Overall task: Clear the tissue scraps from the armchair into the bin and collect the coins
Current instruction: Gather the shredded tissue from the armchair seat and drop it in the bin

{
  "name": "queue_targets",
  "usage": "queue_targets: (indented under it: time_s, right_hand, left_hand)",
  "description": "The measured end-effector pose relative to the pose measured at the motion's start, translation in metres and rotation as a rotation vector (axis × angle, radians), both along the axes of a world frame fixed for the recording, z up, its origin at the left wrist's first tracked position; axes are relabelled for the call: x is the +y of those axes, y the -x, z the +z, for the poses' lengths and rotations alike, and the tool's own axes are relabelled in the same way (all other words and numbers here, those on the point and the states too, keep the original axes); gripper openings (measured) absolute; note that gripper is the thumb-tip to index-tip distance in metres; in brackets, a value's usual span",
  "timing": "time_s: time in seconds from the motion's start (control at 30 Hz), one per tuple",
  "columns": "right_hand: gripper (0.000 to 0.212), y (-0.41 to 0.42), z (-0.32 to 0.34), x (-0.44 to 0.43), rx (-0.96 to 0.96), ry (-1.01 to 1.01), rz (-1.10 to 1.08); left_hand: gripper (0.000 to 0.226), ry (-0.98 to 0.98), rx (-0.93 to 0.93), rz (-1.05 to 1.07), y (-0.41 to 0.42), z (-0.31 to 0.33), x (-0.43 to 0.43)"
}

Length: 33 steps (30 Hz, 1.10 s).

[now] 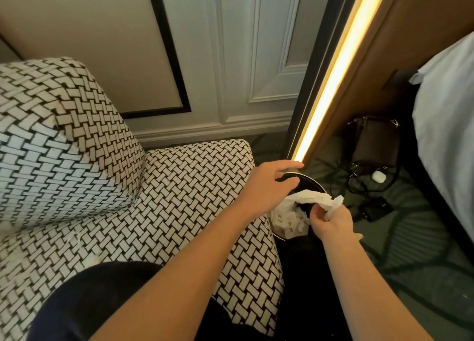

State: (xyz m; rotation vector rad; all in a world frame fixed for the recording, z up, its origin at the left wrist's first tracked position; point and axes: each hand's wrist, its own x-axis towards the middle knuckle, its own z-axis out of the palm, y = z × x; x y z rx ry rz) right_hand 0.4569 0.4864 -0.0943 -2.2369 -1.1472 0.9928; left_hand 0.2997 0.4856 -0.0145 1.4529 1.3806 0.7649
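Note:
The armchair point(179, 187) has black-and-white woven fabric. A few small white tissue shreds point(88, 260) lie on its seat at the left. Right of the chair stands a round black bin point(316, 187) with crumpled white tissue point(284, 221) inside. My left hand point(269, 187) reaches over the bin and grips its far rim between thumb and fingers. My right hand point(331, 221) pinches a white tissue scrap point(332, 204) over the bin's opening. I see no coins.
A glowing light strip point(341, 66) runs up the wooden panel behind the bin. On the dark carpet to the right lie a brown bag point(374, 143), a white earbud case point(377, 176), cables and a black adapter point(375, 209). A bed point(448, 135) fills the right edge.

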Motion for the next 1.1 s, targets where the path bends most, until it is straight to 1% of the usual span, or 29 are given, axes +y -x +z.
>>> queue_targets:
  time_s: [0.07, 0.13, 0.17, 0.2, 0.27, 0.33, 0.4, 0.43, 0.47, 0.73, 0.8, 0.87, 1.0, 1.07, 1.1]
  right_hand:
    - [0.036, 0.004, 0.004, 0.0, 0.033, 0.056, -0.074]
    - [0.037, 0.005, 0.005, -0.001, 0.033, 0.061, -0.081]
    - [0.037, 0.004, 0.004, -0.002, 0.069, 0.046, -0.117]
    - [0.036, 0.005, 0.006, -0.004, 0.173, 0.023, -0.176]
    - [0.035, 0.005, 0.004, -0.002, 0.534, -0.012, -0.416]
    - [0.043, 0.007, 0.012, -0.002, 0.915, -0.135, -0.608]
    - [0.049, 0.007, 0.015, 0.002, 1.288, -0.079, -0.878]
    - [0.05, 0.007, 0.018, 0.005, 1.371, -0.051, -0.941]
    - [0.051, 0.009, 0.021, 0.005, 1.396, -0.03, -0.93]
    - [0.047, 0.022, 0.03, -0.01, 1.32, -0.092, -0.583]
    - [0.044, 0.025, 0.034, -0.016, 1.228, -0.1, -0.506]
    - [0.039, 0.034, 0.042, -0.023, 1.082, -0.087, -0.41]
    - [0.03, 0.067, 0.065, -0.036, 0.824, 0.046, -0.182]
    - [0.027, 0.087, 0.077, -0.041, 0.739, 0.079, -0.08]
    - [0.027, 0.1, 0.084, -0.044, 0.711, 0.064, -0.011]
  left_hand:
    - [0.031, -0.01, -0.014, 0.023, 0.002, 0.001, -0.002]
    - [0.028, -0.016, -0.029, 0.037, 0.005, 0.002, -0.004]
    - [0.027, -0.019, -0.031, 0.042, 0.007, 0.003, -0.006]
    - [0.026, -0.021, -0.029, 0.048, 0.009, 0.003, -0.007]
    - [0.024, -0.018, -0.009, 0.066, 0.013, 0.002, -0.01]
    - [0.023, -0.004, 0.011, 0.075, 0.016, 0.001, -0.012]
    - [0.022, 0.008, 0.014, 0.074, 0.02, 0.002, -0.015]
    - [0.022, 0.009, 0.021, 0.07, 0.022, 0.003, -0.016]
    - [0.021, 0.006, 0.032, 0.066, 0.025, 0.005, -0.018]
    - [0.018, -0.039, 0.094, 0.136, 0.054, 0.027, -0.033]
    - [0.016, -0.053, 0.11, 0.15, 0.063, 0.035, -0.038]
    - [0.015, -0.068, 0.11, 0.166, 0.076, 0.045, -0.047]
    - [0.016, -0.105, 0.125, 0.199, 0.109, 0.064, -0.071]
    - [0.016, -0.123, 0.131, 0.222, 0.126, 0.072, -0.084]
    - [0.017, -0.134, 0.133, 0.242, 0.136, 0.077, -0.091]
